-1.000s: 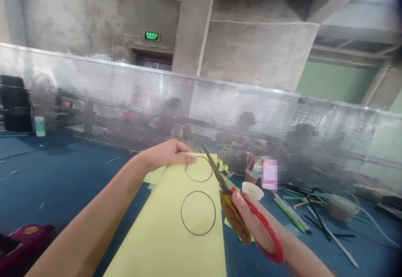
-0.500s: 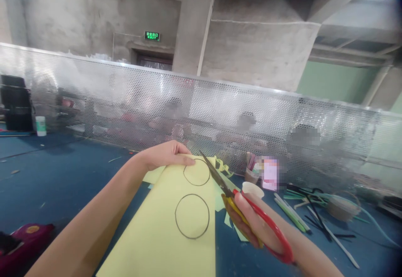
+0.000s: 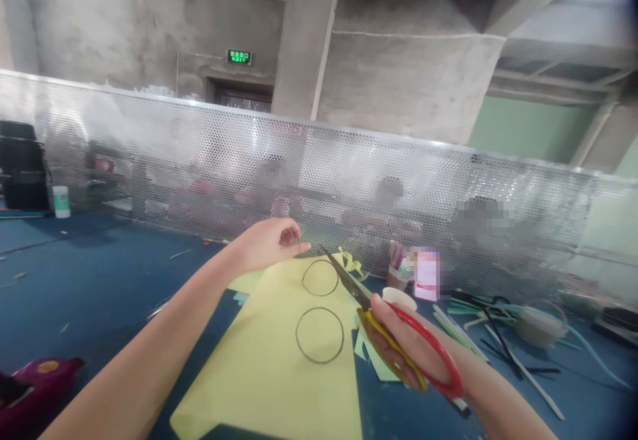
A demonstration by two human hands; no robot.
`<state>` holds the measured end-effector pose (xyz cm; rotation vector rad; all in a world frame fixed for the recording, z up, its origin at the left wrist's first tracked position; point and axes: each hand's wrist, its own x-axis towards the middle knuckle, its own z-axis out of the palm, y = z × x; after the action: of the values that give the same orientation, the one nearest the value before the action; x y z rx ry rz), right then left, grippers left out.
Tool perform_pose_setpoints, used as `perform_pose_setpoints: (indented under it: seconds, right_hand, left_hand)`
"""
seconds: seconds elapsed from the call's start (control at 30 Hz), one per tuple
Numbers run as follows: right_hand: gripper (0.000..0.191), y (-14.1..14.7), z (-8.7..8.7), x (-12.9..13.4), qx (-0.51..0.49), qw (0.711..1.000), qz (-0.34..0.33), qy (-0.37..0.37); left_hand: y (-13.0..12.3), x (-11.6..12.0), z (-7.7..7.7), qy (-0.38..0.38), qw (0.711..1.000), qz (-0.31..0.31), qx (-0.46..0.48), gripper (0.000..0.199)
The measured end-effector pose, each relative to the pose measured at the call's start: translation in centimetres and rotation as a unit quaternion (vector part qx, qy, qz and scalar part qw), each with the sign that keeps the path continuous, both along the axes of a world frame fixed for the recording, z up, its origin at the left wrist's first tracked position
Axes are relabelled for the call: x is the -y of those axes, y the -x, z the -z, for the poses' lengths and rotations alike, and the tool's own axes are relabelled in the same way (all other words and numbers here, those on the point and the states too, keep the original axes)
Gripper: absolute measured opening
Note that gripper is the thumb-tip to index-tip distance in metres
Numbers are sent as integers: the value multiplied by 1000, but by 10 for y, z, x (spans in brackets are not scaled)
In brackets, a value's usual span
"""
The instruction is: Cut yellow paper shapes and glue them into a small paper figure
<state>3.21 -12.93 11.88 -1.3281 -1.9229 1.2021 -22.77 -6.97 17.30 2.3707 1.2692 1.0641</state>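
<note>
A sheet of yellow paper [image 3: 269, 347] with two black circles drawn on it lies in front of me, its near left corner curling. My left hand [image 3: 274, 237] is just above the paper's far edge, fingers loosely curled and thumb stretched out, holding nothing that I can see. My right hand [image 3: 393, 327] grips a pair of scissors [image 3: 351, 280] with red and yellow handles. The blades look closed and point to the far left, over the paper's right side near the farther circle.
Paper scraps [image 3: 381, 360] lie right of the sheet. Beyond are a white paper cup [image 3: 399, 299], a cup of sticks [image 3: 397, 274], a lit phone [image 3: 427, 274] and a small basket [image 3: 541, 326]. A perforated metal screen [image 3: 214, 141] borders the far side; a white-green bottle [image 3: 61, 202] stands left.
My left hand has let go of the paper's far edge and lifted slightly. The sheet has dropped flatter and shifted right. The scissors stay in my right hand, moved slightly right.
</note>
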Motion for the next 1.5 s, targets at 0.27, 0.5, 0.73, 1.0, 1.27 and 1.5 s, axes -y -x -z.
perform_pose_setpoints:
  seconds: [0.27, 0.5, 0.73, 1.0, 1.27, 1.5]
  right_hand:
    - [58, -17, 8, -20, -23, 994, 62, 82]
    - [61, -16, 5, -19, -57, 995, 71, 40]
    - [64, -6, 8, -24, -122, 988, 96, 0]
    - [58, 2, 15, -25, -76, 988, 127, 33]
    - [61, 4, 31, -35, -53, 985, 142, 80]
    - [58, 7, 13, -19, -96, 983, 117, 106]
  left_hand:
    - [-60, 84, 17, 267, 860, 367, -232, 19]
    - [-69, 67, 113, 331, 921, 150, -140, 70]
    - [-67, 41, 165, 403, 851, 137, 306, 101]
    - [-65, 25, 152, 395, 714, 117, 566, 54]
    - [-54, 29, 147, 245, 831, 18, 499, 39]
    - [-55, 30, 134, 136, 862, 50, 486, 36]
